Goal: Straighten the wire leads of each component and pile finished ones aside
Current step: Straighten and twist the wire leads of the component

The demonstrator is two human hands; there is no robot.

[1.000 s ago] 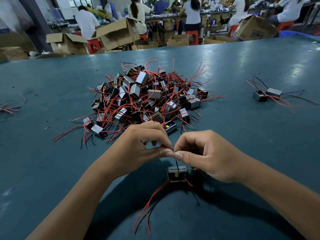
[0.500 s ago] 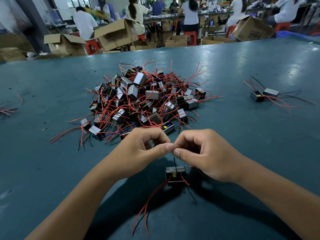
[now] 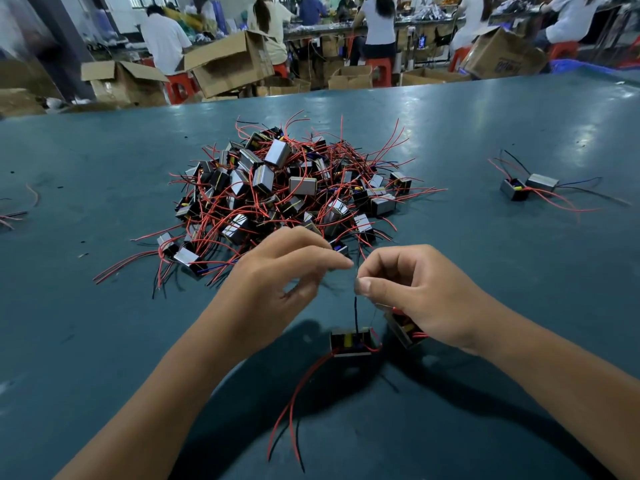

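Lead-straightening in hand: right hand [image 3: 419, 296] pinches the black lead [image 3: 355, 315], left hand [image 3: 277, 285] fingers loosely curled, empty; next, regrip and draw straight.

Teal table [image 3: 104, 323], component heap [image 3: 291, 192]

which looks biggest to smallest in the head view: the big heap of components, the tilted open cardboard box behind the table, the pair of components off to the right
1. heap of components
2. tilted cardboard box, though it stands farther off, so its true size is unsure
3. pair of components, clearly smallest
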